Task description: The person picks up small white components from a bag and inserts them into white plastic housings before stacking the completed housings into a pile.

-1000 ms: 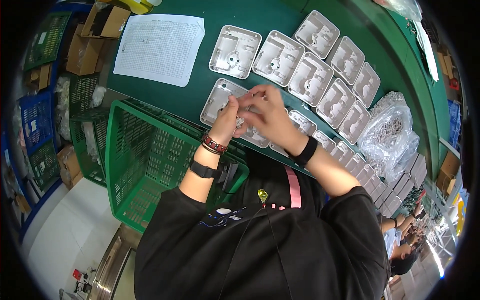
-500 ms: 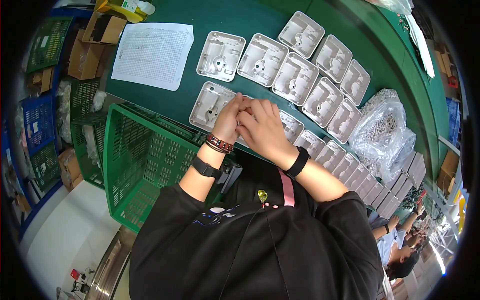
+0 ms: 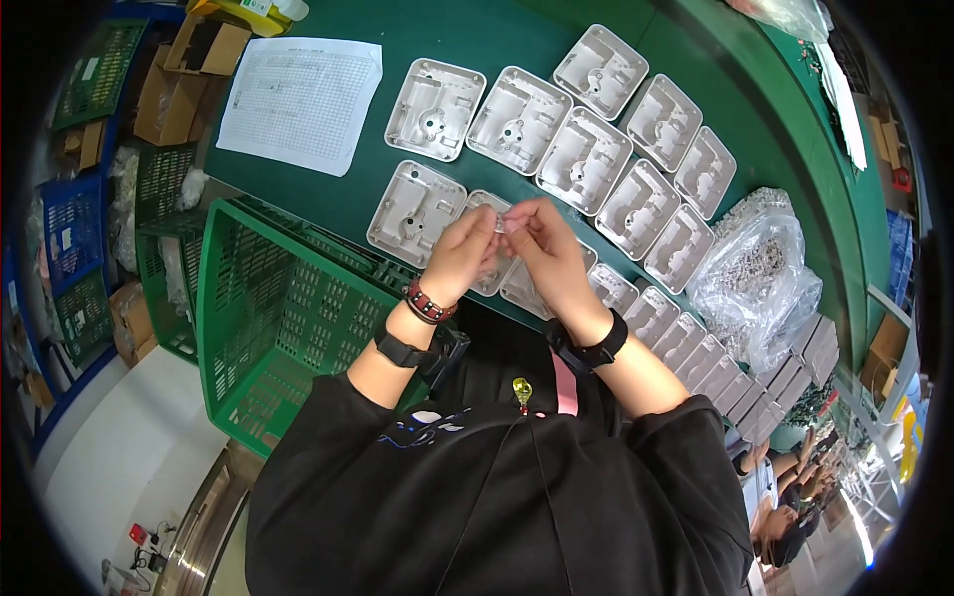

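Note:
My left hand (image 3: 463, 252) and my right hand (image 3: 547, 260) meet over the near row of grey plastic housings. Pinched between the fingertips of both is a small translucent piece (image 3: 501, 225), too small to tell its kind. Under my hands lies an open grey housing (image 3: 481, 204), partly covered by the fingers. Left of my left hand sits another housing (image 3: 417, 214), its inside facing up. Beyond them is a row with one more housing (image 3: 435, 109) at its left end.
A green plastic crate (image 3: 298, 318) stands below the table edge on the left. A printed grid sheet (image 3: 301, 104) lies at the far left. Right of the housings is a clear bag (image 3: 755, 278) of small parts. Other people (image 3: 785, 487) work at the lower right.
My hands have drawn slightly apart, leaving the small translucent piece visible between the fingertips. My right hand has turned and shifted a little lower. The housings have not visibly been moved.

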The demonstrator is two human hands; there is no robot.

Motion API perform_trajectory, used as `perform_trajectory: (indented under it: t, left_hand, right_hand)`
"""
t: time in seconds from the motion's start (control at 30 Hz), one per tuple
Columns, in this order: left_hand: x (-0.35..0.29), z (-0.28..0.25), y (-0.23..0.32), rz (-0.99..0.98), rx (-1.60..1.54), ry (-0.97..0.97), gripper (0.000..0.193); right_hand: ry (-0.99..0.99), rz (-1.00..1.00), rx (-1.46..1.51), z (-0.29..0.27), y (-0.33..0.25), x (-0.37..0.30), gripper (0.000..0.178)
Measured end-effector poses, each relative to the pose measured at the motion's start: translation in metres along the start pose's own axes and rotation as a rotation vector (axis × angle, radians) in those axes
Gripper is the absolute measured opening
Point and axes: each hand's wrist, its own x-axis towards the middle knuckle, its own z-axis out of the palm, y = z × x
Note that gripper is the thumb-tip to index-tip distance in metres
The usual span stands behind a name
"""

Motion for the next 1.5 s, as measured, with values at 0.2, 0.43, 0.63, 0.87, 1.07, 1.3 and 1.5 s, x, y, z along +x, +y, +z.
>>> perform_trajectory:
  t: [0.2,0.43,0.63,0.87,1.07,1.3,1.5]
  left_hand:
    - [0.0,-0.031,0.006,-0.092,0.003,-0.001,0.022]
    - [0.011,-0.097,0.019,0.361,1.064,0.646,0.024]
    - [0.008,-0.116,0.022,0.099,1.293,0.667,0.028]
    - [0.008,-0.116,0.02,0.112,1.279,0.639,0.028]
    - [0.006,-0.118,0.02,0.202,1.212,0.665,0.03]
    - [-0.018,-0.064,0.044,0.136,0.386,0.344,0.048]
    - [-0.003,0.004,0.025,0.151,0.318,0.067,0.07]
  right_hand:
    - [-0.264,-0.467,-0.8,-0.001,-0.008,0.021,0.01]
    - [-0.408,-0.805,-1.05,0.023,0.007,0.09,0.013]
    - [-0.537,-1.015,-1.287,0.049,0.036,0.128,0.005]
    - [-0.593,-1.094,-1.491,0.059,0.049,0.137,0.009]
    - [-0.599,-1.169,-1.509,0.05,0.035,0.122,0.009]
    - [-0.36,-0.694,-0.936,0.047,-0.004,0.059,0.015]
    - [-0.153,-0.61,-0.851,0.005,-0.029,0.0,0.023]
